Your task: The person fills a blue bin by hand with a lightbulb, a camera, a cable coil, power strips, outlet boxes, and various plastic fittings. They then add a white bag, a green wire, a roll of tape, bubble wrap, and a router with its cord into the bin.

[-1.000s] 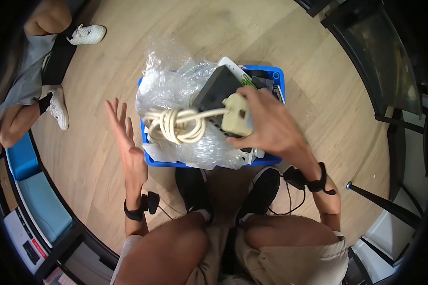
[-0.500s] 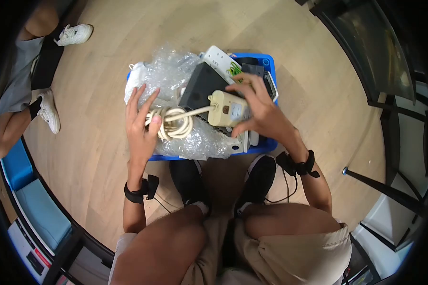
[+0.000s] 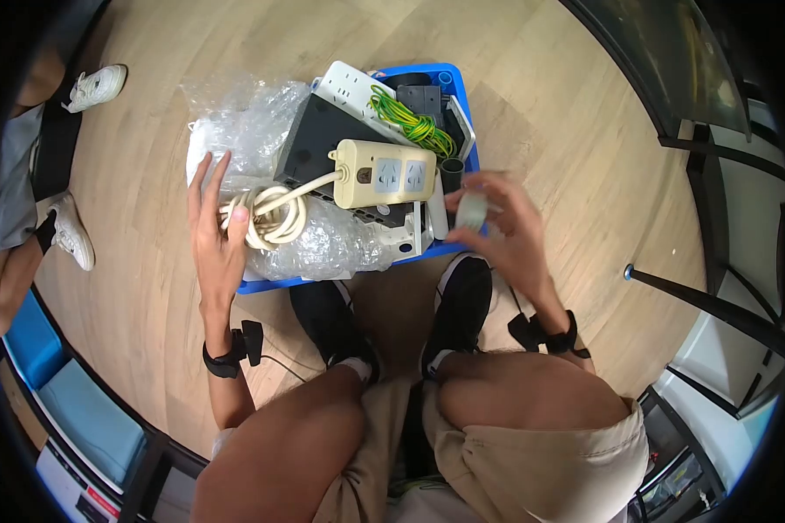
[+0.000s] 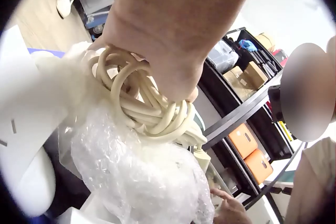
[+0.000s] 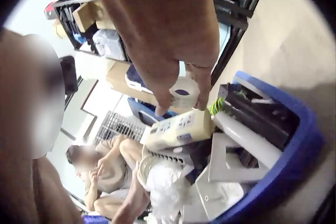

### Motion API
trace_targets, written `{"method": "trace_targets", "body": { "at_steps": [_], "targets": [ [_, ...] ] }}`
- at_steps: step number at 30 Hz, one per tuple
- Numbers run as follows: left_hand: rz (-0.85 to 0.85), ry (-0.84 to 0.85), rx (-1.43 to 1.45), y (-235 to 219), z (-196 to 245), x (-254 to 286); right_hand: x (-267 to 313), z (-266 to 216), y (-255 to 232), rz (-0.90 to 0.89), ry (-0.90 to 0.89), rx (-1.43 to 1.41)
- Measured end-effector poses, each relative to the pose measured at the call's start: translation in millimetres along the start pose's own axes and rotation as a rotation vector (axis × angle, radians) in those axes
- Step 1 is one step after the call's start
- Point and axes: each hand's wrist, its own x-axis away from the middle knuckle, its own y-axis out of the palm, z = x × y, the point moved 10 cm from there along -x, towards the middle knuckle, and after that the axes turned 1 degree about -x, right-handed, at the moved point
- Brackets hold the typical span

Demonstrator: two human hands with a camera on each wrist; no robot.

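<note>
My left hand [image 3: 216, 253] pinches the coiled cream cable [image 3: 279, 228] at its left side; in the left wrist view the coil [image 4: 152, 109] hangs under the palm. The cable leads to a cream power strip [image 3: 359, 193], which lies on a black box [image 3: 327, 131] over the blue bin [image 3: 275, 284]. Right of the bin's contents, my right hand [image 3: 516, 228] holds a pale translucent roll [image 3: 472, 210] between thumb and fingers. The same roll [image 5: 192, 99] shows in the right wrist view, above the power strip [image 5: 176, 131].
Bubble wrap [image 3: 327, 248], a white power strip [image 3: 351, 91] and a green-yellow wire bundle [image 3: 414, 122] fill the bin. My shoes [image 3: 323, 327] stand just below it. A black bar [image 3: 702, 301] is at the right, with another person's shoe [image 3: 71, 231] at the left.
My right hand has let go of the cream power strip, moved right and now holds the roll. My left hand has come onto the coil. The bin appears farther left and higher in view.
</note>
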Motion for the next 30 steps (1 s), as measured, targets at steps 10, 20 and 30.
{"method": "trace_targets", "body": {
  "at_steps": [10, 20, 30],
  "targets": [
    [0.093, 0.085, -0.020, -14, 0, 3, 48, -15, 93, -0.293, -0.741, 0.727],
    [0.102, 0.043, -0.026, -22, -10, 6, 54, 9, 91, -0.170, -0.824, 0.862],
    [-0.039, -0.863, 0.710, -15, -181, 18, -58, 126, -82, 0.322, 0.362, 0.282]
  ]
}}
